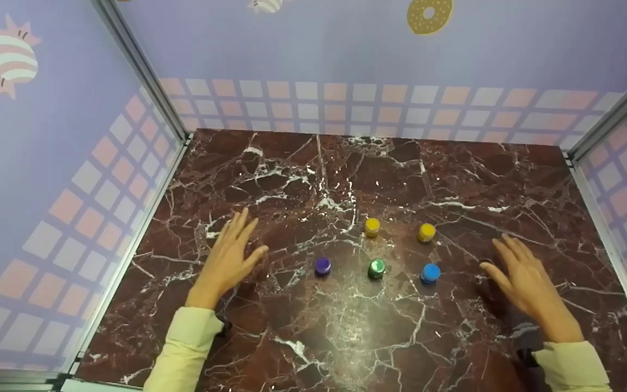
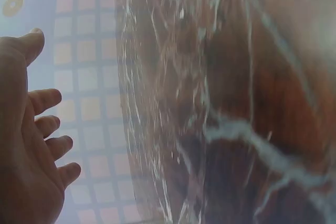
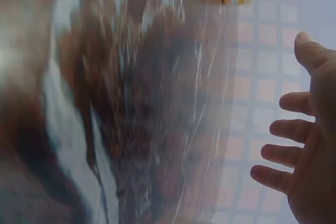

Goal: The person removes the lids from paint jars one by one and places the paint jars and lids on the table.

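L hand point(image 1: 229, 258) was flat-ish, fingers straight & a bit spread, thumb out; nearest the purple jar point(image 1: 323, 267), well apart from it. R hand point(image 1: 528, 283) had abt the same pose, nearest the blue jar point(image 1: 430, 273), not touching. Couldn't tell if either hand touched the table point(image 1: 313, 337). Pale yellow sleeve point(image 1: 183, 343) on each arm.

Jars sat btwn the hands, approx mid-table, lids up, 2 rows. Front row L to R: purple, green jar point(image 1: 376, 268), blue, spaced apart. Back row: one yellow jar point(image 1: 372, 227) behind green, other yellow jar point(image 1: 426, 233) behind blue.

Table was dark red-brown marble pattern w/ white veins, glare near front ctr. Lilac back wall point(image 1: 362, 54) had pink/white squares along the bottom, plus donut print point(image 1: 415, 22) up top; striped candy print point(image 1: 8, 54) on L wall.
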### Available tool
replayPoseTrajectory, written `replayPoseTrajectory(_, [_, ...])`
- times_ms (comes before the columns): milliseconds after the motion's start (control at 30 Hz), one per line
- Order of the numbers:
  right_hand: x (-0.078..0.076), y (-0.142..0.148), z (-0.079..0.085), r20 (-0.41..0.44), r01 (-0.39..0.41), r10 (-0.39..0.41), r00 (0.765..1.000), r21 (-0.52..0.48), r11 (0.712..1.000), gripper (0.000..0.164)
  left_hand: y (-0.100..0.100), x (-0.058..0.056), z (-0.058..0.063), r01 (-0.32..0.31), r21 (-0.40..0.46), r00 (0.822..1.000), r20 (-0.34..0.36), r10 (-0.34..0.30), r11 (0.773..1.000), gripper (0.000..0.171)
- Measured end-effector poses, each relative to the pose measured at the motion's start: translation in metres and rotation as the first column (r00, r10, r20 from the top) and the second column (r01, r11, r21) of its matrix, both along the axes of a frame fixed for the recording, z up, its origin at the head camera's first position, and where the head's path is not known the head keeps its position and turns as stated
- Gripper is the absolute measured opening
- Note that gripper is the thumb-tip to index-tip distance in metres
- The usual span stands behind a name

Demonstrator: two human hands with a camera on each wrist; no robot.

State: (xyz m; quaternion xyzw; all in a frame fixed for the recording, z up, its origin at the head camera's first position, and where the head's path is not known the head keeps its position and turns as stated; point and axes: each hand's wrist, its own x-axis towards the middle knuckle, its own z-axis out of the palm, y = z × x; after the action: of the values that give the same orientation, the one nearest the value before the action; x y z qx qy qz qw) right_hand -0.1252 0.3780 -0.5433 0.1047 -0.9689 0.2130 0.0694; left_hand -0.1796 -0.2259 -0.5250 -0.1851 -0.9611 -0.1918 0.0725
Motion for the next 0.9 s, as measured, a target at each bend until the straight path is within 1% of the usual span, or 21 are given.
replayPoseTrajectory(67, [0.003,-0.007,0.000,-0.011,-0.008,0.008,1.000,-0.004,1.000,0.063,0.005,0.005,-0.002,0.005,0.017,1.000,0.007,-0.006,1.000,0.072])
replayPoseTrajectory(133, [0.006,-0.014,0.000,-0.007,-0.020,0.020,1.000,-0.008,1.000,0.061,0.011,0.010,-0.005,0.014,0.025,1.000,0.007,-0.014,1.000,0.072])
replayPoseTrajectory(267, [0.016,-0.031,0.001,0.002,-0.051,0.051,0.999,0.000,0.999,0.058,0.021,0.020,-0.010,0.025,0.050,0.999,0.030,-0.027,0.998,0.070])
replayPoseTrajectory(333, [0.020,-0.039,0.001,-0.010,-0.081,0.081,0.997,0.001,0.997,0.056,0.026,0.025,-0.012,0.028,0.074,0.999,0.040,-0.031,0.997,0.069])
replayPoseTrajectory(433, [0.026,-0.050,0.001,-0.049,-0.124,0.124,0.991,-0.004,0.992,0.052,0.032,0.031,-0.013,0.029,0.105,0.998,0.054,-0.035,0.994,0.067])
replayPoseTrajectory(567, [0.032,-0.063,0.001,-0.107,-0.149,0.149,0.983,0.000,0.989,0.051,0.040,0.036,-0.015,0.033,0.125,0.998,0.048,-0.039,0.992,0.066])
replayPoseTrajectory(667, [0.037,-0.074,0.004,-0.127,-0.161,0.162,0.979,0.017,0.987,0.053,0.046,0.038,-0.017,0.035,0.132,0.998,0.044,-0.041,0.991,0.066])
replayPoseTrajectory(800, [0.043,-0.091,0.005,-0.150,-0.220,0.222,0.963,0.031,0.975,0.053,0.055,0.043,-0.021,0.045,0.144,0.997,0.060,-0.054,0.989,0.064])
replayPoseTrajectory(900, [0.045,-0.103,0.003,-0.160,-0.266,0.266,0.951,0.023,0.964,0.050,0.059,0.044,-0.025,0.063,0.150,0.995,0.071,-0.075,0.987,0.060])
